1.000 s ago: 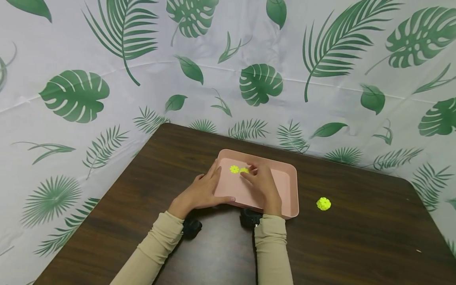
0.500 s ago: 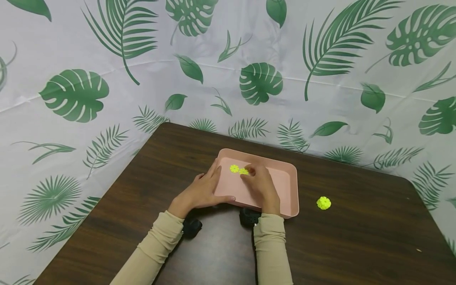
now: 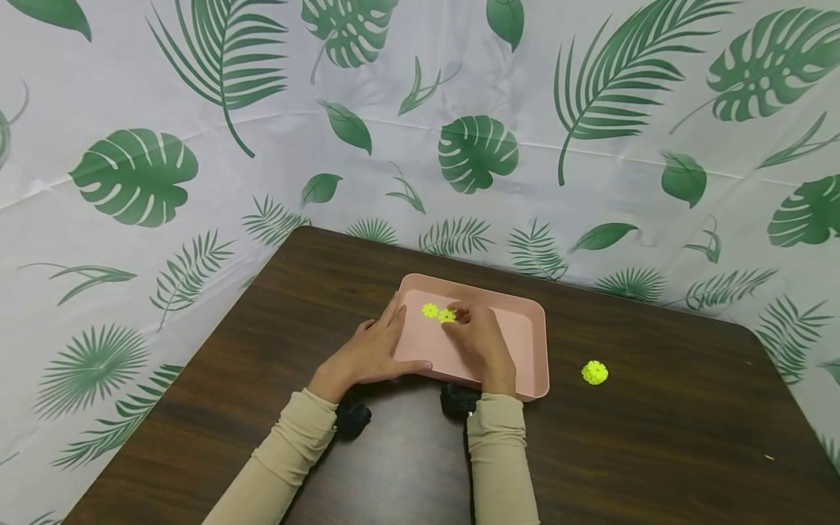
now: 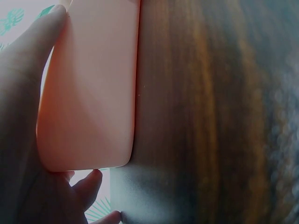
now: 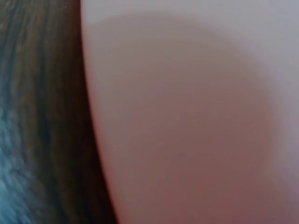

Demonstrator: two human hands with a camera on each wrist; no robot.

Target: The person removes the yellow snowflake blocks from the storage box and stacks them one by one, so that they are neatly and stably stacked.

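A pink tray (image 3: 525, 354) lies on the dark wooden table. My left hand (image 3: 370, 354) rests on its left corner, fingers spread over the left rim and thumb along the near rim. In the left wrist view the tray's outer wall (image 4: 93, 107) runs beside the thumb (image 4: 28, 60). Two flat yellow flower-shaped pieces lie in the tray's left part: the left piece (image 3: 430, 310), and the right piece (image 3: 447, 316) beside it. My right hand (image 3: 482, 339) reaches over the tray and pinches the right piece's edge between thumb and fingers. The right wrist view shows only blurred tray (image 5: 187, 116).
A small pile of yellow flower-shaped pieces (image 3: 595, 372) sits on the table (image 3: 656, 430) to the tray's right. A leaf-printed white cloth (image 3: 394, 146) hangs behind the table. A small pale speck (image 3: 769, 458) lies near the right.
My right fingers have shifted slightly at the right yellow piece, so more of it shows beside the left piece. My left hand and the tray have stayed in place.
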